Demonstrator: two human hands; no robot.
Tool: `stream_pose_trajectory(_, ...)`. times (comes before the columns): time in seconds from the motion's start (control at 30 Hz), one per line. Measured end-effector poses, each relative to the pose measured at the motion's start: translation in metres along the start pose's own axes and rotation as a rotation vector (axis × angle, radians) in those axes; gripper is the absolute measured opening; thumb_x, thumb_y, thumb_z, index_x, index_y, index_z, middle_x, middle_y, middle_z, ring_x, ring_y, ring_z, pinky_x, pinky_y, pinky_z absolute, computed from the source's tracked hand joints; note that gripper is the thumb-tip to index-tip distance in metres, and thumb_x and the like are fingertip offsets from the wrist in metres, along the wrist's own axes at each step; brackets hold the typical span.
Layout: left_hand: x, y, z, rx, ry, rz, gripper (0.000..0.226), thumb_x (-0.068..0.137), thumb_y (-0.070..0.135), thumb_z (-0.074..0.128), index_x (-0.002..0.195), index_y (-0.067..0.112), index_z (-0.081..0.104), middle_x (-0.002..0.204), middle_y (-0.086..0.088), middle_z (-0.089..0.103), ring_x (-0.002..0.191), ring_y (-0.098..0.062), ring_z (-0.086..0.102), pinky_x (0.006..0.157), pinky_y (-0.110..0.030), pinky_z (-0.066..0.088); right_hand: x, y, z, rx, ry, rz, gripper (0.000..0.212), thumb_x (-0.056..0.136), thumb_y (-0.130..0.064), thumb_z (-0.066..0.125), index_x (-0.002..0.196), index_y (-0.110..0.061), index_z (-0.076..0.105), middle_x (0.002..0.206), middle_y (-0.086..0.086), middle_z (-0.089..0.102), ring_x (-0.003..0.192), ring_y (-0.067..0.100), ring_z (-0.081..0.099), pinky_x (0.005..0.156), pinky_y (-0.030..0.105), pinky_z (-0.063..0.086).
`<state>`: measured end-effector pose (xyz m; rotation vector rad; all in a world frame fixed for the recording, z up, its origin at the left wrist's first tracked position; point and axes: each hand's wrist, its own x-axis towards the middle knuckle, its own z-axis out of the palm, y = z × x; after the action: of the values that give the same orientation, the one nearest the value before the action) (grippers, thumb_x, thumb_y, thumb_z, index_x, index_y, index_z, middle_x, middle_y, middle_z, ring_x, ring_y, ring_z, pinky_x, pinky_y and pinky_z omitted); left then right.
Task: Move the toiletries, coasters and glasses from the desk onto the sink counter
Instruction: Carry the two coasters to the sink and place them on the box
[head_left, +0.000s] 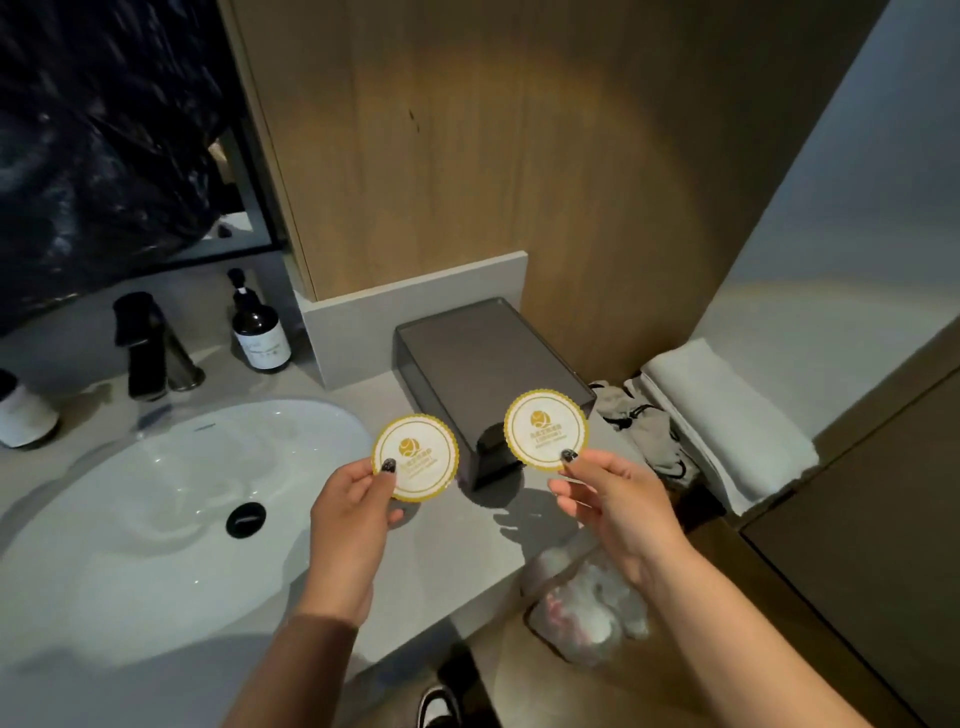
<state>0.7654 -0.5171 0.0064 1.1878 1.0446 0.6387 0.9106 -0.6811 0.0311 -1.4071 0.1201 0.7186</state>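
Coasters are the things in hand: the left hand (353, 499) pinches one round, gold-rimmed paper coaster (415, 457) by its lower edge, thumb on the printed face, and the right hand (608, 499) pinches a second coaster (546, 430) the same way. Both discs are held up in the air, faces toward the camera, well apart from each other. Beneath and between the hands lies the bare grey top of the sink counter (467, 545); the white basin (156, 493) sits to the left of the left hand, and a dark lidded box (483, 364) stands just beyond the hands, partly behind the right coaster. Further right of the right hand are a folded white towel (727, 421) and small drawstring pouches (639, 431). The step appears to be laying the coasters down. To do it well, each hand would likely tip its disc flat, printed side up, and lower it onto the dry strip between basin and box, keeping clear of the basin rim, where thin paper could slide in or get wet. Setting them side by side, with room left nearby for the glasses, and releasing only once each lies flat should stop them skating on the smooth surface.
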Motion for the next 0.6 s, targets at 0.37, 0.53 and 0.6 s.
stream_pose_trajectory(0.37,0.097,0.014,0.024,-0.081,0.088,-0.019,0.017,0.091,0.009,0.06,0.108,0.007,0.061,0.101,-0.014,0.068,0.088,-0.021,0.063,0.07,-0.026,0.05,0.124,-0.033,0.088,-0.132,-0.127,0.027,0.007,0.086,-0.002,0.063,0.093,-0.004,0.061,0.072,0.01,0.067,0.06,0.017,0.066,0.053,0.021,0.055)
stream_pose_trajectory(0.53,0.115,0.028,0.03,-0.034,0.123,0.02,0.012,0.093,0.011,0.057,0.103,0.01,0.064,0.09,-0.006,0.07,0.075,-0.01,0.064,0.065,-0.022,0.048,0.168,-0.034,0.115,-0.198,-0.102,0.031,0.009,0.085,0.001,0.064,0.089,-0.004,0.058,0.072,0.012,0.066,0.051,0.014,0.065,0.047,0.02,0.053)
stream_pose_trajectory(0.6,0.117,0.031,0.029,-0.057,0.148,0.017,0.007,0.092,0.01,0.057,0.096,0.01,0.063,0.088,-0.008,0.07,0.077,-0.014,0.064,0.066,-0.024,0.047,0.18,-0.032,0.12,-0.227,-0.105,0.057,0.01,0.085,0.001,0.065,0.091,-0.004,0.058,0.073,0.012,0.067,0.049,0.015,0.067,0.044,0.02,0.051)
